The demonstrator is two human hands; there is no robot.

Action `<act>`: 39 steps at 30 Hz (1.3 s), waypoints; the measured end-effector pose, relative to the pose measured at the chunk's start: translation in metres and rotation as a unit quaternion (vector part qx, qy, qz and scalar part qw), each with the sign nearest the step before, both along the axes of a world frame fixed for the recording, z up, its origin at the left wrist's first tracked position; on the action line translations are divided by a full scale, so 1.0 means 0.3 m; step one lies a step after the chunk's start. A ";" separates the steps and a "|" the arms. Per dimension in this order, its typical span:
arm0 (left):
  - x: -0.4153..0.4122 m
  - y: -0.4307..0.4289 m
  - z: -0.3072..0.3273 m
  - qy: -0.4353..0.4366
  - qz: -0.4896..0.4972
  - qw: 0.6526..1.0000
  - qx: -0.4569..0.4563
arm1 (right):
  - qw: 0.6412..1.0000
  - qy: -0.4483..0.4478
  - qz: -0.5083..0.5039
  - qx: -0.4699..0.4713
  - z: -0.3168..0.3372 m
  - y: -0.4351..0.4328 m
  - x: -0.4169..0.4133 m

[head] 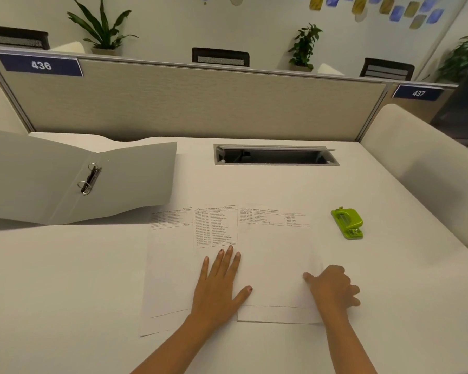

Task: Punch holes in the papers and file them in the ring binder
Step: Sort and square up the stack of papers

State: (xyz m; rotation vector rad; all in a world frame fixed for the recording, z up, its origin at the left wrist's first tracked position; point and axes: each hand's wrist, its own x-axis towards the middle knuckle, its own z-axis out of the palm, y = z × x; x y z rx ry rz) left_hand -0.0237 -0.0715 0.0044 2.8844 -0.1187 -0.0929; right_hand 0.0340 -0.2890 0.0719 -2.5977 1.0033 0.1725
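Three printed white papers lie side by side, overlapping, on the white desk: a left sheet, a middle sheet and a right sheet. My left hand rests flat, fingers spread, on the middle sheet. My right hand touches the right sheet's right edge with its fingers curled; whether it pinches the paper I cannot tell. A grey ring binder lies open at the far left, its metal rings showing. A green hole punch sits to the right of the papers, untouched.
A cable slot is cut into the desk behind the papers. A beige partition with signs 436 and 437 closes off the back. Cream padded panels stand at both sides.
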 end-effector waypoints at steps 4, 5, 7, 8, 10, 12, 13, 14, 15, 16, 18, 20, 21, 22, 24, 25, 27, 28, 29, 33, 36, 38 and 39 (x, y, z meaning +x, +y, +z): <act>-0.001 0.000 0.002 -0.005 0.002 1.000 -0.002 | 0.998 -0.006 -0.003 0.066 0.024 0.004 0.004; -0.002 -0.001 0.000 -0.004 0.003 1.000 -0.005 | 0.997 -0.025 -0.001 0.071 0.025 0.008 -0.003; 0.001 0.000 -0.003 -0.003 0.003 1.000 -0.011 | 0.994 -0.090 0.010 0.065 0.025 0.018 -0.028; 0.000 0.003 -0.006 -0.010 0.002 1.000 -0.018 | 0.989 -0.131 0.013 0.065 0.024 0.023 -0.040; -0.011 0.004 0.030 -0.020 0.010 0.997 -0.073 | 0.973 -0.211 0.010 0.093 0.032 0.030 -0.056; -0.015 0.008 0.069 -0.021 0.070 0.977 -0.201 | 0.952 -0.270 0.019 0.146 0.054 0.033 -0.069; -0.018 0.012 0.107 0.003 0.106 0.954 -0.281 | 0.941 -0.288 0.024 0.176 0.067 0.032 -0.072; -0.013 0.021 0.135 0.015 0.141 0.923 -0.356 | 0.931 -0.300 0.027 0.205 0.082 0.029 -0.074; -0.005 0.033 0.159 0.011 0.170 0.892 -0.419 | 0.924 -0.302 0.026 0.232 0.095 0.028 -0.073; 0.007 0.050 0.178 0.015 0.199 0.856 -0.477 | 0.919 -0.296 0.027 0.260 0.105 0.029 -0.071; 0.026 0.085 0.223 0.041 0.248 0.766 -0.592 | 0.905 -0.277 0.026 0.323 0.119 0.037 -0.063; 0.031 0.123 0.279 0.071 0.270 0.685 -0.672 | 0.886 -0.260 0.029 0.384 0.135 0.061 -0.062; 0.030 0.148 0.303 0.079 0.274 0.667 -0.688 | 0.877 -0.252 0.034 0.407 0.143 0.078 -0.065; 0.026 0.170 0.328 0.085 0.273 0.653 -0.702 | 0.868 -0.245 0.044 0.429 0.150 0.097 -0.069; 0.007 0.210 0.357 0.087 0.259 0.644 -0.715 | 0.852 -0.233 0.068 0.464 0.156 0.142 -0.079; -0.004 0.229 0.358 0.083 0.252 0.653 -0.710 | 0.845 -0.225 0.079 0.478 0.153 0.165 -0.084; -0.028 0.265 0.357 0.068 0.254 0.684 -0.680 | 0.840 -0.210 0.096 0.492 0.137 0.204 -0.091; -0.041 0.281 0.350 0.058 0.261 0.704 -0.657 | 0.840 -0.203 0.101 0.493 0.127 0.221 -0.092; -0.050 0.297 0.336 0.050 0.266 0.720 -0.639 | 0.844 -0.199 0.109 0.485 0.115 0.234 -0.090; -0.090 0.356 0.304 0.010 0.275 0.730 -0.626 | 0.893 -0.221 0.157 0.359 0.079 0.262 -0.079; -0.113 0.397 0.292 -0.013 0.294 0.724 -0.624 | 0.937 -0.202 0.195 0.207 0.040 0.258 -0.077; -0.127 0.423 0.282 -0.022 0.305 0.716 -0.628 | 0.962 -0.114 0.243 0.052 0.015 0.256 -0.080; -0.132 0.435 0.276 -0.024 0.308 0.712 -0.630 | 0.964 -0.063 0.257 -0.015 0.007 0.260 -0.086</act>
